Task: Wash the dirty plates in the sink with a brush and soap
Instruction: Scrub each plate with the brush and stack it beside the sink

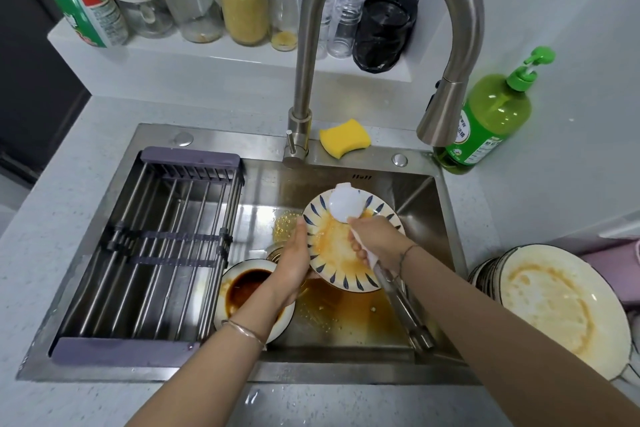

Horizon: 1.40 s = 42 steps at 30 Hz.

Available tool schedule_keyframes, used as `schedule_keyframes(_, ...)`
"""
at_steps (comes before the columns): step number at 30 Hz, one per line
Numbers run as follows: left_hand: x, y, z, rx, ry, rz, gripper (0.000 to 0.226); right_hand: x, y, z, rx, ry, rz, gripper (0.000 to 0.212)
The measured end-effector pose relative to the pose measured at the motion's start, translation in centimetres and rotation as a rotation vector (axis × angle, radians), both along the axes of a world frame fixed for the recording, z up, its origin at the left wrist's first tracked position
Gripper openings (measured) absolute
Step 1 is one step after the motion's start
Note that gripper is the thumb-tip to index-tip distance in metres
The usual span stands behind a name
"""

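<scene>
Two hands are engaged over the right half of the sink (346, 366). The patterned plate (332, 246) is held tilted above the basin and gripped at its left rim by the left hand (294, 263), with the thumb laid on the rim and the fingers hidden behind. The dish brush (344, 204) is clasped by its handle in the right hand (377, 239), fingers wrapped round it, and its white head is laid on the plate's upper part.

A slip is the likeliest risk. Only one greasy edge is held, so brush pressure could twist the plate loose, and it could be dropped onto the sauce-filled bowl (246, 288) just below and chipped. Sauce could also be flicked onto the worktop.

The plate's face is smeared with thin orange sauce, and its rim is marked with dark blue strokes.
</scene>
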<state>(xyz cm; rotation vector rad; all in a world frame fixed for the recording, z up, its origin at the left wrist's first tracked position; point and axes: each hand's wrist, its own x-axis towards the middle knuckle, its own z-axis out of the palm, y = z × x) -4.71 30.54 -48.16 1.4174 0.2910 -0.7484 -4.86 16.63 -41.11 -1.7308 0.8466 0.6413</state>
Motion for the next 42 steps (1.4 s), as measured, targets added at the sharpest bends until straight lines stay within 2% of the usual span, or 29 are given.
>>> schedule_keyframes(3,0.0,-0.3,0.3,-0.028,0.012,-0.007,0.058,0.5,0.9,0.2,0.110,0.042,0.028,0.036)
schedule_keyframes(8,0.4,-0.4,0.5,-0.014,-0.009,-0.013,0.059,1.1,1.1,0.4,0.107,-0.006,-0.134,0.039)
schedule_keyframes(12,0.9,0.0,0.3,0.007,-0.004,0.002,0.064,0.6,1.0,0.7,0.201,0.069,0.109,0.037)
schedule_keyframes(16,0.8,0.0,0.3,-0.021,0.006,-0.013,0.060,1.2,0.9,1.1,0.126,-0.002,-0.005,0.037)
schedule_keyframes(21,1.5,0.4,0.3,0.000,0.002,0.010,0.066,0.6,1.0,1.4,0.243,0.083,0.189,0.039)
schedule_keyframes(25,1.3,0.5,0.7,-0.004,0.006,-0.006,0.069,1.2,0.9,1.6,0.160,-0.004,0.109,0.039)
schedule_keyframes(30,1.6,1.2,1.0,0.049,-0.039,0.029,0.064,0.2,0.4,1.9,0.215,0.199,0.436,0.041)
schedule_keyframes(32,1.5,1.4,0.8,0.049,-0.057,0.015,0.066,0.2,0.0,1.8,0.203,0.216,0.468,0.041)
schedule_keyframes(36,1.3,1.0,1.0,0.023,-0.071,-0.028,0.069,0.3,0.4,1.4,0.159,0.088,0.353,0.040)
schedule_keyframes(42,1.7,1.7,1.3,0.033,-0.068,0.046,0.064,-1.1,-1.5,3.0,0.104,0.298,0.711,0.038)
